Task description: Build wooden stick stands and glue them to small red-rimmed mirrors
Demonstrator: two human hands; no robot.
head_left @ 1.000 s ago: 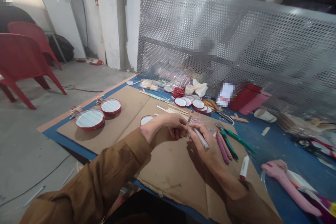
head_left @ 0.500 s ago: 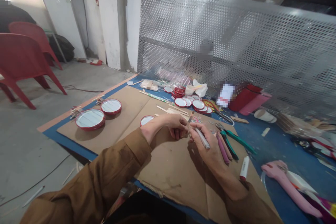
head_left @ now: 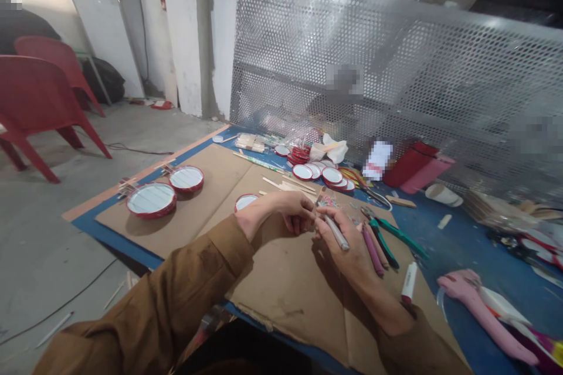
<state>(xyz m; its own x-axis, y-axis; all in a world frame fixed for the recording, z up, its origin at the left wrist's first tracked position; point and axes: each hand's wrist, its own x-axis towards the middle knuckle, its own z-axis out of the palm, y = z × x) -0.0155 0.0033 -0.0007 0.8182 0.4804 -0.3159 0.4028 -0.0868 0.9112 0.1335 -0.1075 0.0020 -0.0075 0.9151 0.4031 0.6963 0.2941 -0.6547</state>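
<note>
My left hand (head_left: 292, 208) is closed in a pinch above the cardboard sheet (head_left: 285, 281). A thin strip (head_left: 321, 192), perhaps wooden, rises by its fingertips, but the fingers hide most of what they hold. My right hand (head_left: 352, 249) grips a pen-like tool (head_left: 338, 233) with a pale grey barrel, its front end hidden by the fingers. The fingertips of both hands meet. Behind my left wrist a red-rimmed white disc (head_left: 245, 201) is partly covered. Flat wooden sticks (head_left: 299, 185) and small coloured bits (head_left: 329, 202) lie just past the hands.
Two red-rimmed round pieces (head_left: 151, 199) with sticks lie at left. Stacked discs (head_left: 303, 171) are at the back. Green-handled pliers (head_left: 387, 240), a white marker (head_left: 409, 282) and a pink glue gun (head_left: 488, 310) lie at right. A perforated metal panel (head_left: 373, 58) stands behind the table.
My right hand has shifted slightly left, closer to my left hand, and the pen-like tool has moved with it. My left hand stays nearly in place.
</note>
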